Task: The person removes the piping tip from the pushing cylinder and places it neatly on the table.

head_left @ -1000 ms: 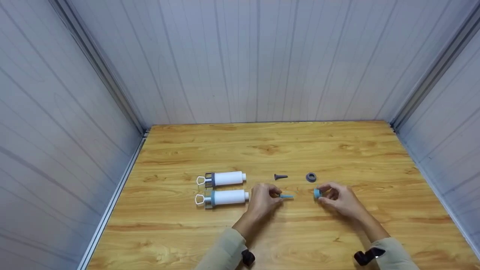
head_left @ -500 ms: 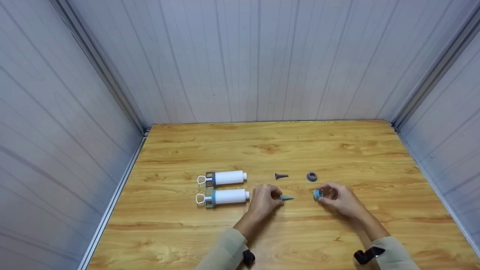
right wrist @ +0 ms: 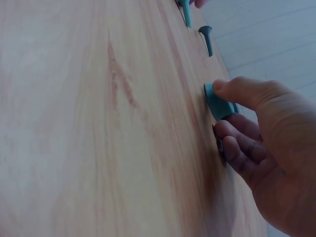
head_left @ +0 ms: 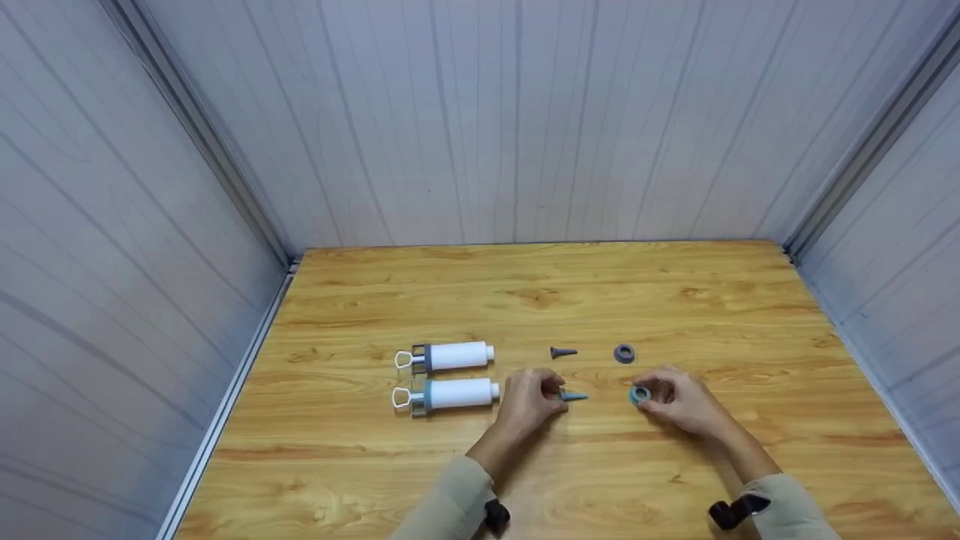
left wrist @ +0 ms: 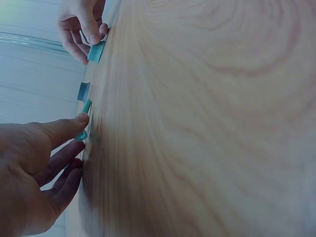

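My left hand (head_left: pixel 527 401) pinches the wide end of a small teal cone-shaped nozzle (head_left: pixel 576 396) lying along the table. Its thin tip points right, towards my right hand (head_left: pixel 686 403). In the right hand, thumb and fingers grip a teal ring-shaped cap (head_left: pixel 640 394) at the tabletop, its hole facing up in the head view. From the right wrist, the thumb presses on the side of the teal cap (right wrist: pixel 219 102). Left of the left hand lies a white syringe-like pump (head_left: pixel 459 393) with a teal collar and a white loop handle.
Beyond the teal set lie a matching white pump with a dark grey collar (head_left: pixel 457 355), a dark grey nozzle (head_left: pixel 564 352) and a dark grey ring cap (head_left: pixel 624 353). Pale panel walls (head_left: pixel 480 127) bound the wooden table (head_left: pixel 525 292) at the back and sides.
The teal cap has tipped over from standing on edge, so its hole now faces up. The right fingers have shifted slightly with it. My left hand and the teal nozzle have barely moved.
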{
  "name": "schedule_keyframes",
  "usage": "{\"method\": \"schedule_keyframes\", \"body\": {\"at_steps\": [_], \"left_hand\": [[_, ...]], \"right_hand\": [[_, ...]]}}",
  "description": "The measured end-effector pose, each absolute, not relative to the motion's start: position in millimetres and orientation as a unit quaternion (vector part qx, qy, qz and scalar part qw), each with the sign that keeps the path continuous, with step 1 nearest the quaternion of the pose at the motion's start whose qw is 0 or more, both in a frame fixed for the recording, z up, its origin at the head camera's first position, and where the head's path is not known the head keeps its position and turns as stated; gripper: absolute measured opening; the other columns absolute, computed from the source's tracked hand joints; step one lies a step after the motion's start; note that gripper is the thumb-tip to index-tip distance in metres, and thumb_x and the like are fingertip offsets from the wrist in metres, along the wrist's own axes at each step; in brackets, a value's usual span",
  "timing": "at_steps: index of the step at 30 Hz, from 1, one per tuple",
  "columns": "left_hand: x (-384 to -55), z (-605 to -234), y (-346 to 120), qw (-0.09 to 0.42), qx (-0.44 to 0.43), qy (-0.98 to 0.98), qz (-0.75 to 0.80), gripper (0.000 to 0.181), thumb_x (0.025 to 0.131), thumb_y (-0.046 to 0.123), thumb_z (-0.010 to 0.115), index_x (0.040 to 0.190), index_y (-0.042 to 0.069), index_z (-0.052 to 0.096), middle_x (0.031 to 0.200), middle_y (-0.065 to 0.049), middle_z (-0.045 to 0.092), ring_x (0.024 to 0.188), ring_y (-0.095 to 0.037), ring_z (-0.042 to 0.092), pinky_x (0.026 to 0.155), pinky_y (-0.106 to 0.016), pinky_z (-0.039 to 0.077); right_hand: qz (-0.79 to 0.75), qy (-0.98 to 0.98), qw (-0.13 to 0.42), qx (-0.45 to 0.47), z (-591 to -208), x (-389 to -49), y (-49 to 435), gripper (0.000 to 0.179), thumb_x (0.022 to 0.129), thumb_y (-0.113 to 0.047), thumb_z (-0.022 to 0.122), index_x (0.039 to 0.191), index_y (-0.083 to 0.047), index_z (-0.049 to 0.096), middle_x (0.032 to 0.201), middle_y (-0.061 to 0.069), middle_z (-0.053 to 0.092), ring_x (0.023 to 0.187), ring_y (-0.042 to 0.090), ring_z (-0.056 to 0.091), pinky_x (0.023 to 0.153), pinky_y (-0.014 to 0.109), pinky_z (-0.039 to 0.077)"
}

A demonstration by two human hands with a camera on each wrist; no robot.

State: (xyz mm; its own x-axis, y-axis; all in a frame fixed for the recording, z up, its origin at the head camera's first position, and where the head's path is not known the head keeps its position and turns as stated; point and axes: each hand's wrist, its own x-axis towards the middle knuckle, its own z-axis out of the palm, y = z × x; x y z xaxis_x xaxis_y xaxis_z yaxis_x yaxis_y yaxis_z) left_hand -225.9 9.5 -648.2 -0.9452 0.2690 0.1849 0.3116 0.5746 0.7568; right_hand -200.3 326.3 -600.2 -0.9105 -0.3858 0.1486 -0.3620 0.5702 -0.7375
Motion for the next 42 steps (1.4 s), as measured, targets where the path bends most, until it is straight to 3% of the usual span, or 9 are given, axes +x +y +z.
{"method": "schedule_keyframes", "body": {"at_steps": [9, 19, 25, 31, 35, 39, 42], "left_hand": [[-226, -648, 8, 0.027, -0.17, -0.888, -0.427, 0.028, 0.083, 0.015, 0.101, 0.109, 0.014, 0.089, 0.099, 0.002, 0.088, 0.085, 0.004, 0.074, 0.078, -0.015, 0.061], [-224, -646, 9, 0.026, -0.159, -0.894, -0.419, 0.036, 0.084, 0.018, 0.1, 0.117, 0.017, 0.088, 0.103, 0.003, 0.088, 0.092, -0.001, 0.077, 0.084, -0.02, 0.063], [-213, -623, 5, 0.037, -0.156, -0.889, -0.428, 0.035, 0.088, 0.013, 0.095, 0.122, 0.013, 0.086, 0.112, -0.005, 0.088, 0.103, -0.017, 0.083, 0.09, -0.033, 0.068], [-206, -600, -12, 0.039, -0.206, -0.88, -0.427, 0.029, 0.1, 0.014, 0.086, 0.129, 0.01, 0.082, 0.125, -0.01, 0.084, 0.114, -0.026, 0.081, 0.094, -0.038, 0.069], [-201, -577, -27, 0.004, -0.22, -0.88, -0.42, 0.034, 0.105, 0.02, 0.082, 0.137, 0.012, 0.079, 0.137, -0.011, 0.08, 0.129, -0.031, 0.076, 0.107, -0.046, 0.065], [-201, -567, -44, 0.003, -0.238, -0.889, -0.392, 0.035, 0.107, 0.026, 0.08, 0.14, 0.016, 0.079, 0.144, -0.007, 0.079, 0.138, -0.03, 0.073, 0.117, -0.052, 0.06], [-202, -561, -58, 0.008, -0.256, -0.89, -0.377, 0.036, 0.108, 0.027, 0.078, 0.142, 0.016, 0.079, 0.147, -0.008, 0.078, 0.141, -0.032, 0.072, 0.121, -0.055, 0.058]], "right_hand": [[-0.407, 0.887, 0.009, -0.219, -604, -201, 329, 0.032, 0.095, -0.008, 0.089, 0.125, -0.002, 0.08, 0.11, 0.013, 0.075, 0.08, -0.003, 0.058, 0.067, 0.021, 0.053], [-0.411, 0.885, 0.038, -0.216, -598, -201, 332, 0.033, 0.1, -0.016, 0.086, 0.129, -0.001, 0.078, 0.113, 0.014, 0.075, 0.082, -0.003, 0.059, 0.069, 0.02, 0.053], [-0.414, 0.887, 0.047, -0.198, -582, -201, 337, 0.034, 0.102, -0.018, 0.084, 0.133, -0.004, 0.077, 0.122, 0.018, 0.075, 0.089, -0.001, 0.062, 0.076, 0.021, 0.054], [-0.424, 0.88, -0.003, -0.212, -573, -201, 337, 0.028, 0.103, -0.01, 0.081, 0.13, -0.003, 0.078, 0.122, 0.02, 0.076, 0.096, -0.003, 0.068, 0.077, 0.022, 0.058], [-0.431, 0.87, -0.041, -0.235, -568, -202, 339, 0.026, 0.103, -0.003, 0.078, 0.129, -0.003, 0.08, 0.119, -0.001, 0.081, 0.099, -0.004, 0.071, 0.078, 0.022, 0.059], [-0.432, 0.864, -0.049, -0.253, -564, -202, 344, 0.031, 0.102, 0.0, 0.076, 0.133, -0.006, 0.08, 0.124, -0.024, 0.077, 0.104, -0.002, 0.074, 0.08, 0.021, 0.06], [-0.433, 0.864, -0.042, -0.255, -561, -202, 348, 0.035, 0.103, 0.0, 0.075, 0.138, -0.005, 0.078, 0.131, -0.025, 0.076, 0.109, 0.0, 0.075, 0.083, 0.021, 0.06]]}}
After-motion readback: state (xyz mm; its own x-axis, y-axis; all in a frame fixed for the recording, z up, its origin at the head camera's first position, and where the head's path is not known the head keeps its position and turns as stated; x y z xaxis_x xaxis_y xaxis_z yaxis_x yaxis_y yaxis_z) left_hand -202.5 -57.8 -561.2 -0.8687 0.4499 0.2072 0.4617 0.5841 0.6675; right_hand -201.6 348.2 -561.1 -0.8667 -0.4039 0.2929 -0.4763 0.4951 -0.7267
